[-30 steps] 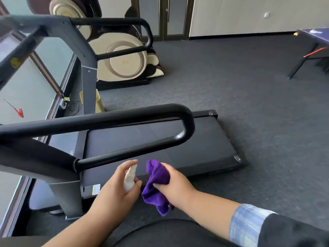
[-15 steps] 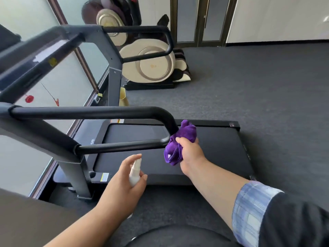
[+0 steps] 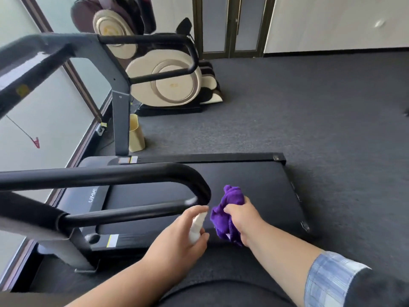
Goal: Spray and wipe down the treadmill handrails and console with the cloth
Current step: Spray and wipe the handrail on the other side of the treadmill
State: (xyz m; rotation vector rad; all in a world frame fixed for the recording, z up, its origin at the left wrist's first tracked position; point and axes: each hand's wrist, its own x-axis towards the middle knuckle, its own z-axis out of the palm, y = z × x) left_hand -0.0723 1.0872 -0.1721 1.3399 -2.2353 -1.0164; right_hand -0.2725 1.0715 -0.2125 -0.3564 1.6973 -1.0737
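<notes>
The left hand (image 3: pixel 177 238) grips a small white spray bottle (image 3: pixel 197 227), fingers curled round its body, with the forefinger laid over the nozzle end. The nozzle end sits just below the curved end of the near handrail (image 3: pixel 132 173), close to the lower bar of that loop.

The right hand (image 3: pixel 241 218) clamps a bunched purple cloth (image 3: pixel 225 209), fingers and thumb closed round the fabric. The cloth is just to the right of the near handrail's bend and apart from it; a gap shows between fabric and bar. The cloth is also just beside the spray bottle, not touching it.

The near handrail is a black tube forming a closed loop, with an upper bar, a rounded end and a lower bar returning to a grey upright. Beyond the near handrail, the far handrail (image 3: pixel 155 41) forms a matching loop on its own grey post. The treadmill belt (image 3: pixel 243 185) lies below and beyond the near handrail, on dark carpet (image 3: pixel 332 118).

Past the far handrail stands a cream-and-brown massage chair (image 3: pixel 168 85). A pale yellow bin (image 3: pixel 136 136) stands at the foot of the far post.
</notes>
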